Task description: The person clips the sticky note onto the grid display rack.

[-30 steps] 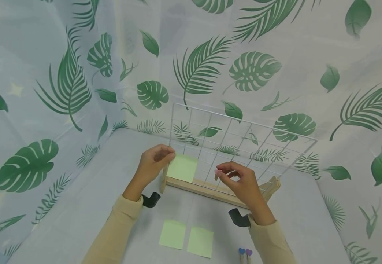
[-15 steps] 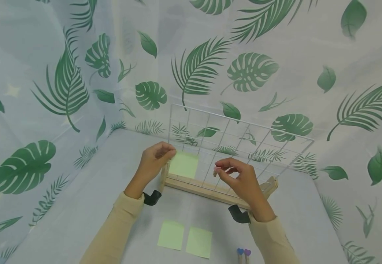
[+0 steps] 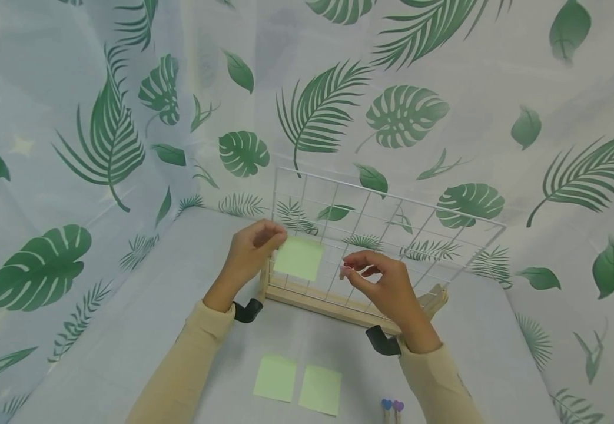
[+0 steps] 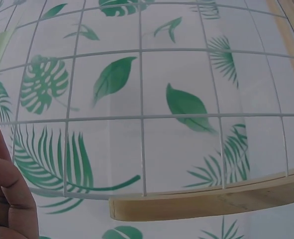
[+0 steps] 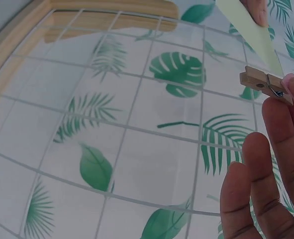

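Since a second ago, you have lifted the green sticky note [image 3: 298, 258] a little higher against the white wire grid [image 3: 391, 218], and your right hand [image 3: 383, 285] has drifted up and left toward it. Your left hand [image 3: 251, 250], at the centre of the head view, has its grip clamped on the note's left edge by fingertips and thumb. Your right hand's grip is pinched on a small wooden clothespin [image 5: 266, 85], held just right of the note. The grid stands in a wooden base [image 3: 338, 303] on the counter [image 3: 142, 330]. At the bottom centre of the frame, two more green notes [image 3: 298, 383] lie flat, with two heart-topped pins [image 3: 392, 406] just to their right.
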{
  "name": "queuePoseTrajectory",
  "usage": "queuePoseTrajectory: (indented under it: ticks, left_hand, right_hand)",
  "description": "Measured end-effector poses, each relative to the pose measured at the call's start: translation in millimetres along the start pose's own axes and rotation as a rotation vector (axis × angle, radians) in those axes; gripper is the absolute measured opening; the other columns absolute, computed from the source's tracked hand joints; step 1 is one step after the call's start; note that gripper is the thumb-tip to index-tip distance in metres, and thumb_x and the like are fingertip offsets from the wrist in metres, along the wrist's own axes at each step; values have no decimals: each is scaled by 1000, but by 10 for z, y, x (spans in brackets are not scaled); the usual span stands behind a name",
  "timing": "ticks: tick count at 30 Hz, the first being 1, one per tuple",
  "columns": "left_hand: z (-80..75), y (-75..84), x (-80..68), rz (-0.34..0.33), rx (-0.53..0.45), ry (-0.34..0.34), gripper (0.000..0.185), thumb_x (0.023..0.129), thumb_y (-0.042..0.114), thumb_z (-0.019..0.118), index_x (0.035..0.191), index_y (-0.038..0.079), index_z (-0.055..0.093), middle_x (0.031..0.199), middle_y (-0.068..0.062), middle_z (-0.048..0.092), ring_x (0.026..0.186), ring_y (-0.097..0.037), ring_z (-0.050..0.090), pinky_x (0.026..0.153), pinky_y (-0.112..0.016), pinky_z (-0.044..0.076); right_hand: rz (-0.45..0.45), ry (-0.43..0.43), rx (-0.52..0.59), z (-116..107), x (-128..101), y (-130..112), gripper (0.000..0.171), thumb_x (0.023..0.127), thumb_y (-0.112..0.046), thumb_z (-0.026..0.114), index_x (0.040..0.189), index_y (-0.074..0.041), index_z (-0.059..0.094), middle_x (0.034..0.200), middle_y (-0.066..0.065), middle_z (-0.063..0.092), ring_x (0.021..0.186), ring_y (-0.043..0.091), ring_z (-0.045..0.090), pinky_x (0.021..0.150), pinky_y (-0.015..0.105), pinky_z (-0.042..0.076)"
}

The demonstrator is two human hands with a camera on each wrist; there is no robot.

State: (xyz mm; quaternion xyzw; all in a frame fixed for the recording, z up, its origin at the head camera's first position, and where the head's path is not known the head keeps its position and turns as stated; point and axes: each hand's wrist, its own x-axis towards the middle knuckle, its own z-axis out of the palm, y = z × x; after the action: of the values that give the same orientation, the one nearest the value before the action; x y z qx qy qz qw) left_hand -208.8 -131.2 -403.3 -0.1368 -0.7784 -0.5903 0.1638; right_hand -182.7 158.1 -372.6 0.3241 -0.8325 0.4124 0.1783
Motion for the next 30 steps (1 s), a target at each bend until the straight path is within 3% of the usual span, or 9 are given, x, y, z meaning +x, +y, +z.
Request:
queuePoseTrajectory:
  ticks: [9,30]
  left_hand:
    - [9,75,38,12,7,25,19,106,23,73,111,5,75,105,-9,77,97,-23,70,86,-37,57]
    - [62,141,127,95,5,95,16,104,19,76,108,4,76,97,-9,77,89,-20,68,69,-24,53]
  right_hand:
    - [-27,3,-16,-14,98,-53,15,91,6,82,103,-3,79,96,3,80,86,16,70,74,33,63]
    - [22,-24,-69,-90,224,-182,12,94,6,79,103,-2,78,95,5,81,85,24,74,74,32,64]
